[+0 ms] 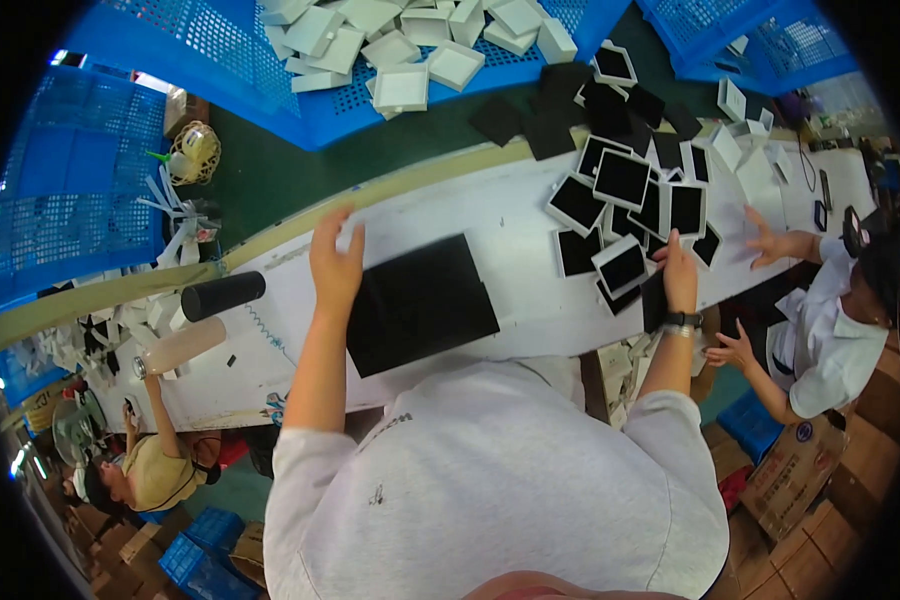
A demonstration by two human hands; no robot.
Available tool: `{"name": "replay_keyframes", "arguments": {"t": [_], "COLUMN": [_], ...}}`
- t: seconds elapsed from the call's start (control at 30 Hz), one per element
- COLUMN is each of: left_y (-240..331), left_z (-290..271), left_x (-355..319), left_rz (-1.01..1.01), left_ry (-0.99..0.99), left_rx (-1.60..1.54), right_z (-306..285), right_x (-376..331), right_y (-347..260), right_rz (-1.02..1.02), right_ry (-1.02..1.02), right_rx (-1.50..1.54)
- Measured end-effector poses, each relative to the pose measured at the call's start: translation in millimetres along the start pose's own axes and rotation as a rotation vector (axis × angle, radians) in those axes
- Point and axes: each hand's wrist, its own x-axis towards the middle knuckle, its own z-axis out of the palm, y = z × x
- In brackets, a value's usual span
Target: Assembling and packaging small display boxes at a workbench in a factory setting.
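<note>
Stack of black foam sheets (420, 303), square-cut, flat.

One stack of black foam sheets (420, 303) lies on the tabletop (510, 215), with one black cylinder (222, 295) and one pale bottle (182, 347). Two blue crates (270, 95) stand behind. Two other people (820, 340) work nearby.

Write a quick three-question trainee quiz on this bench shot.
1. True or false: the left hand rests at the upper left corner of the big black sheet.
2. What does the right hand reach into: A) a blue crate, B) the pile of white-framed black squares, C) a cardboard box?
3. What dark item lies on the white table left of the sheet?

Key: 1 true. 2 B. 3 a black cylinder.
</note>
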Motion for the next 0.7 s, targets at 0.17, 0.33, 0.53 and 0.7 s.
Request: {"name": "replay_keyframes", "arguments": {"t": [0.17, 0.33, 0.53, 0.7], "left_y": [-25, -57, 34, 47], "left_z": [89, 99, 19, 1], "left_x": [135, 162, -12, -155], "left_rz": [0.221, 0.358, 0.315, 0.216], "left_ry": [0.070, -0.020, -0.413, -0.388], "left_rx": [0.581, 0.649, 0.311, 0.348], "right_z": [76, 100, 105, 162], "right_x": [-58, -117, -98, -129], "right_y": [-19, -48, -70, -100], "right_rz": [0.001, 0.442, 0.210, -0.054], "right_ry": [-0.493, -1.068, -0.807, -0.758], "right_rx": [0.388, 1.205, 1.219, 0.866]}}
